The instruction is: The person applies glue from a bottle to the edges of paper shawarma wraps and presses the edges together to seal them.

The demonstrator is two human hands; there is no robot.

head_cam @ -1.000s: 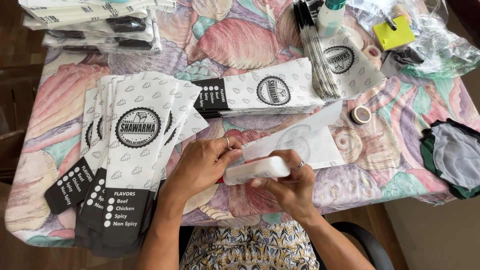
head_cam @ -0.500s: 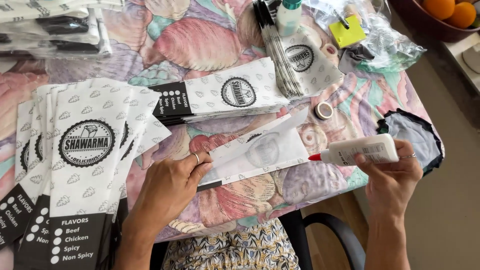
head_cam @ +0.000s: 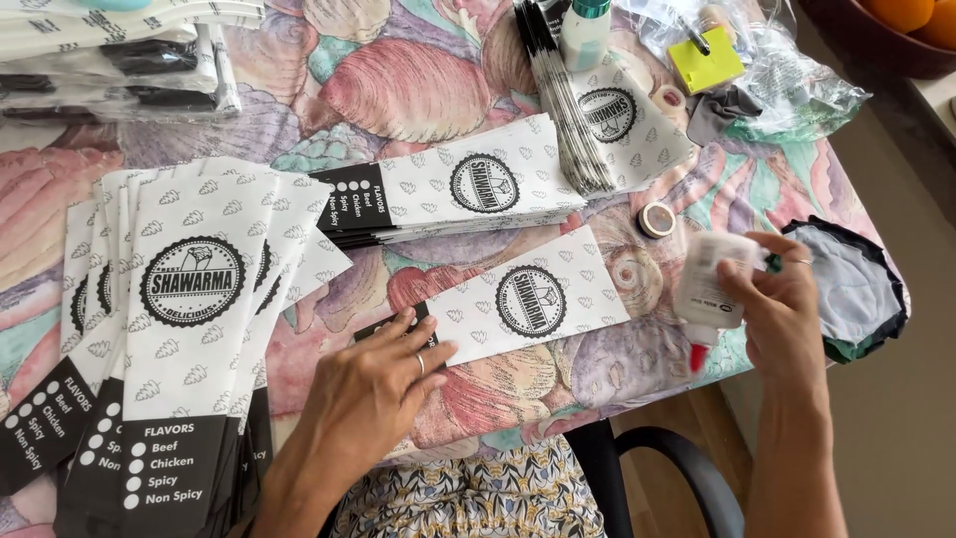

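White paper with a black printed end makes up the flat bag point(head_cam: 518, 304) lying on the shell-patterned surface point(head_cam: 398, 90), and the left hand point(head_cam: 373, 384) presses down on its near dark end with fingers spread flat, palm down, a ring showing on one finger; it grips nothing, only pins the bag in place. Off to the right of that hand, well apart from it and out past the edge of the surface, the right hand point(head_cam: 782, 304) is closed around a white glue bottle point(head_cam: 709, 284), tipped so that its red nozzle points downward; a ring shows on this hand too. Just beyond the glue bottle, on the surface, sits a small roll of tape point(head_cam: 656, 219). Left of the left hand lies a fanned stack of bags point(head_cam: 179, 329) of the same print, their black ends toward the person. Beyond the left hand's fingertips, farther across the surface, a second pile of bags point(head_cam: 468, 189) lies sideways, and past that a third bundle point(head_cam: 597, 120) stands fanned on edge beside a white bottle with a green cap point(head_cam: 586, 30). To the right of the right hand, a dark-rimmed cloth point(head_cam: 846, 289) hangs over the corner of the surface. Farther out from the right hand, clear plastic wrapping point(head_cam: 797, 90) holds a yellow note pad point(head_cam: 705, 60).
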